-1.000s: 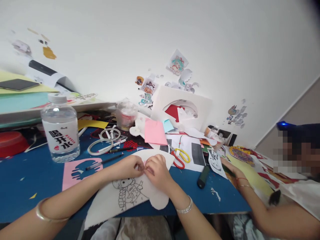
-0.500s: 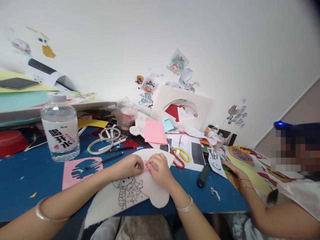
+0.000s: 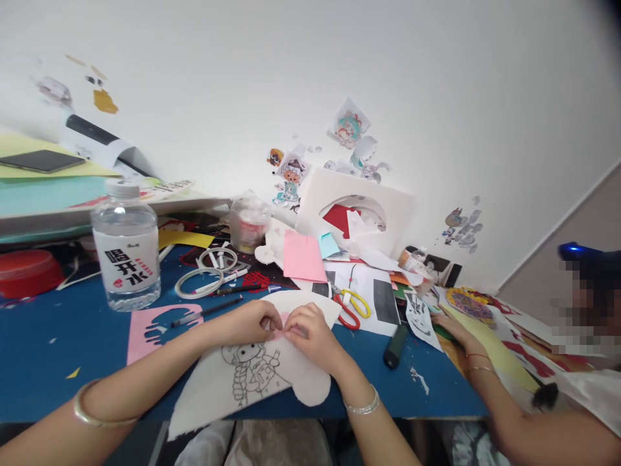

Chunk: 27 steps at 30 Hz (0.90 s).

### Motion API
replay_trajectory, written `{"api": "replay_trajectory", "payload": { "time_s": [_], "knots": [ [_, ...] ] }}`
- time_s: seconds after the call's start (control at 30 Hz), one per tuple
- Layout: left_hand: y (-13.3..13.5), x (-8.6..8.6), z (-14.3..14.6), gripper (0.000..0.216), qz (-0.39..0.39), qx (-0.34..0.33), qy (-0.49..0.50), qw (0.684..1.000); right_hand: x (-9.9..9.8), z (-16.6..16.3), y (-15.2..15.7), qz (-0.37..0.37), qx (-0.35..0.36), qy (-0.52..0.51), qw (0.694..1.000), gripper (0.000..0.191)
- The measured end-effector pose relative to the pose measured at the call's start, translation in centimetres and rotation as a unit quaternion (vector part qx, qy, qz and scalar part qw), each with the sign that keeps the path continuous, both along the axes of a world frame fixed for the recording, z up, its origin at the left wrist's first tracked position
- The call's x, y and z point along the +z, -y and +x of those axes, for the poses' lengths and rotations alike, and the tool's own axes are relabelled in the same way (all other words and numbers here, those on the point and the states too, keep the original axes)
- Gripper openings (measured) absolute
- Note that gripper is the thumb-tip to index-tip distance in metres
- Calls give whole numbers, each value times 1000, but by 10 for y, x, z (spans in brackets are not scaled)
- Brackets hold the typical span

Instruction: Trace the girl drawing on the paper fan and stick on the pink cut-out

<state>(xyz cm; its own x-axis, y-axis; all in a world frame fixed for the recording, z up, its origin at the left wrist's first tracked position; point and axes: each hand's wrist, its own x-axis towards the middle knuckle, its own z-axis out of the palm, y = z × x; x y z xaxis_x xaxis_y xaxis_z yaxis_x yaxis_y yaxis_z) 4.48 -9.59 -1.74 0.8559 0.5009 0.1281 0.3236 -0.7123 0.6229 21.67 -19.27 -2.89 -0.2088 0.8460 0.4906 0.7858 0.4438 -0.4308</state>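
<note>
A white paper sheet [image 3: 201, 391] with a wavy outline lies before me over the table's front edge. It bears a black line drawing of a braided figure [image 3: 255, 372]. Above the drawing, my left hand [image 3: 259, 322] is curled, thumb and fingertips pinched at a small piece of pink paper [image 3: 279, 335]. From the other side my right hand [image 3: 310, 333] grips the same piece, its fingers bent and nearly touching the left ones. Fingers cover much of the pink piece, so its shape is hard to see.
Left of the sheet are a pink cut-out paper [image 3: 138, 330], a pen [image 3: 184, 320] and a water bottle [image 3: 127, 249]. Scissors [image 3: 356, 304] and a dark green-handled tool [image 3: 395, 347] lie to the right. A co-worker's hand [image 3: 453, 327] rests farther right.
The view has turned slightly left, so the table items appear shifted right. My right fingertips have closed in a little on the pink paper beside my left fingers.
</note>
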Motion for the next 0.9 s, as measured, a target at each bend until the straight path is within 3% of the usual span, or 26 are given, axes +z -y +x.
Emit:
{"api": "replay_trajectory", "payload": {
  "time_s": [0.3,0.63,0.9],
  "knots": [
    [-3,-3,-1,29,5,-21,10,1000,-2,4,4,-8,48,32,998,27],
    [-3,-4,-1,27,8,-29,8,1000,-5,9,11,16,88,64,994,27],
    [-6,-6,-1,28,15,-33,-3,999,-6,11,17,-3,79,68,995,24]
  ]
}}
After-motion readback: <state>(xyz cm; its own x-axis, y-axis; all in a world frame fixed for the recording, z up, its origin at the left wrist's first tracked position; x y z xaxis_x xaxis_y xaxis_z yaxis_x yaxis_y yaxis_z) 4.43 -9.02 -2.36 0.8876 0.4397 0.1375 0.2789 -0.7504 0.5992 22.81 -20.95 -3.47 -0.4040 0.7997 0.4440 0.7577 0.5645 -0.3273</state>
